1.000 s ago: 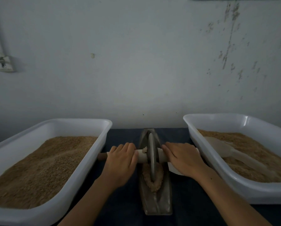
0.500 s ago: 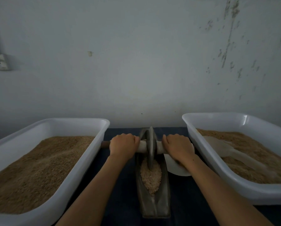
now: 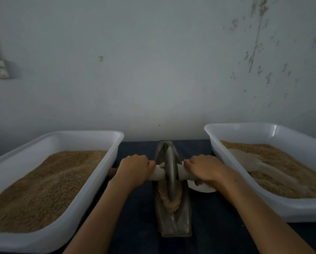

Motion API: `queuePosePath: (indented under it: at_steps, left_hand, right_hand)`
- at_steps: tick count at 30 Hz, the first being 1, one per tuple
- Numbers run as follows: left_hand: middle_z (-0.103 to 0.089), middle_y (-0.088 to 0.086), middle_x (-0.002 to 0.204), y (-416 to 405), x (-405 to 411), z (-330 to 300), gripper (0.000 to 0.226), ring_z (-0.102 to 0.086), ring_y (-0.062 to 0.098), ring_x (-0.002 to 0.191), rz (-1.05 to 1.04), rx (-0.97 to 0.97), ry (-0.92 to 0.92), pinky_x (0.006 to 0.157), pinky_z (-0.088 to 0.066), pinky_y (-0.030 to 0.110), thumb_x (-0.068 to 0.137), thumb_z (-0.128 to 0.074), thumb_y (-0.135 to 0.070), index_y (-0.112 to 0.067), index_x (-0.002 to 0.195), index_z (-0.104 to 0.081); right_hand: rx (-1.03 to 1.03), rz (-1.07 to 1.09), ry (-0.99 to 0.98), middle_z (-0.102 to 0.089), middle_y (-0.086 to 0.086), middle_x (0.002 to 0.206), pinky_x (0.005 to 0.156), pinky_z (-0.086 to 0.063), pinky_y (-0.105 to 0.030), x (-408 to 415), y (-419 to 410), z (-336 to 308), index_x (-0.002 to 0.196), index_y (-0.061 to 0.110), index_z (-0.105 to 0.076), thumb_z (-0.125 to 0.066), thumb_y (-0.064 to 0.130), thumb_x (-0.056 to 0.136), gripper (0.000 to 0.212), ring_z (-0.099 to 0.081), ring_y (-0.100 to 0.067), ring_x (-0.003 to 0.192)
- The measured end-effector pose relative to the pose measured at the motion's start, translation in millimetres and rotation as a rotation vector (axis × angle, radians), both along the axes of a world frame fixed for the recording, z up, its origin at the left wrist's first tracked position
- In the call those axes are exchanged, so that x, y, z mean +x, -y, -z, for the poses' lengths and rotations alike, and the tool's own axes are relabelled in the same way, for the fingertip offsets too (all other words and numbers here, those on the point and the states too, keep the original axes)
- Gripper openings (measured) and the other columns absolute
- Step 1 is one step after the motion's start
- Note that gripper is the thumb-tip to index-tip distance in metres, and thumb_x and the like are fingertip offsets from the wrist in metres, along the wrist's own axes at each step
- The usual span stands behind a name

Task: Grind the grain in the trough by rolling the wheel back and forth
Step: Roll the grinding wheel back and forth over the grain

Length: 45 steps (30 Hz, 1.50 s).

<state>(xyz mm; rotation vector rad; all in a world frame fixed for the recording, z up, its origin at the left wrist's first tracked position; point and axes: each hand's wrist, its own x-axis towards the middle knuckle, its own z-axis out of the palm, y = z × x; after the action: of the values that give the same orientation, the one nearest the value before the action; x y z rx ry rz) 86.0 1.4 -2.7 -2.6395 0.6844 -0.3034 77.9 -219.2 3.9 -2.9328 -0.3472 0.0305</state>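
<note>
Wall (image 3: 153,70): pale, scuffed and flaking at the upper right; it runs along the table's far edge.
Table (image 3: 138,226): covered in dark blue cloth and carrying everything below.
Left tub (image 3: 91,182): white plastic, at the table's left edge, heaped with brown meal that slopes down toward its far end.
Right tub (image 3: 215,143): white plastic, at the table's right edge, holding brown meal with a pale scoop (image 3: 245,160) lying in it.
Trough (image 3: 179,224): dark metal, narrow and boat-shaped, standing between the two tubs and running from the table's near side toward the far edge by the wall.
Grain (image 3: 164,195): a brownish mound in the near half of the trough, piled on both sides of the wheel's lower rim.
Wheel (image 3: 171,173): dark metal disc, upright in the trough's groove at about mid-length, its lower edge sunk in the grain.
Axle handle (image 3: 158,174): pale wooden rod through the wheel's centre, lying crosswise over the trough; its darker left end sticks out toward the left tub.
Left hand (image 3: 133,171): fingers curled over the handle just left of the wheel, gripping it.
Right hand (image 3: 204,168): fingers curled over the handle just right of the wheel, gripping it.
White dish (image 3: 203,188): partly hidden under the right wrist, beside the trough.
</note>
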Motion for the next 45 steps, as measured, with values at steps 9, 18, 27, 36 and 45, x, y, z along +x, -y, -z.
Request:
queuePosePath:
  at_steps: [9,18,27,36,45]
  left_hand:
    - [-0.060,0.009,0.107,4.9,5.5,-1.2,0.024,-0.059,0.025,0.094,-0.153,-0.093,-0.249,0.074,-0.041,0.032,0.094,-0.050,-0.027,-0.010,0.110,-0.050]
    - [-0.053,0.004,0.054,4.9,13.0,35.9,0.040,-0.049,0.020,0.046,0.122,-0.724,0.527,0.046,-0.041,0.030,0.098,-0.040,-0.017,-0.009,0.065,-0.060]
    - [-0.054,0.011,0.122,-5.7,25.3,13.3,0.034,-0.056,0.026,0.104,-0.046,-0.093,0.066,0.081,-0.045,0.033,0.093,-0.053,-0.021,-0.007,0.123,-0.045]
    - [-0.070,0.008,0.069,-0.6,9.6,-14.0,0.054,-0.066,0.015,0.059,-0.362,-0.668,-0.875,0.077,-0.045,0.029,0.101,-0.021,-0.032,-0.004,0.076,-0.059]
    - [-0.068,0.013,0.092,3.5,17.0,-6.9,0.037,-0.065,0.020,0.072,-0.361,-0.470,-0.555,0.071,-0.049,0.030,0.098,-0.034,-0.031,-0.004,0.105,-0.058]
  right_hand:
    - [0.157,0.201,-0.245,-0.063,-0.011,0.089,0.071,-0.044,-0.031,-3.3,-1.1,-3.3,0.115,0.007,-0.057,-0.018,0.043,0.104,0.055,-0.060,-0.020,0.076]
    - [-0.100,-0.018,0.900,-0.056,0.002,0.063,0.064,-0.031,-0.035,25.7,-6.1,46.1,0.071,0.020,-0.057,-0.037,0.032,0.098,0.035,-0.053,-0.020,0.058]
    - [-0.075,-0.032,0.254,-0.062,-0.005,0.103,0.077,-0.032,-0.038,16.8,-4.2,10.0,0.089,0.023,-0.044,-0.022,0.044,0.104,0.034,-0.057,-0.025,0.095]
    - [0.143,0.001,-0.589,-0.060,-0.013,0.100,0.057,-0.043,-0.012,-18.3,-5.4,-40.1,0.129,0.004,-0.051,-0.033,0.042,0.103,0.049,-0.051,-0.009,0.067]
    - [0.028,-0.125,-0.414,-0.059,0.002,0.113,0.090,-0.045,-0.030,0.2,18.9,-26.5,0.121,0.024,-0.052,-0.057,0.050,0.091,0.040,-0.056,-0.013,0.101]
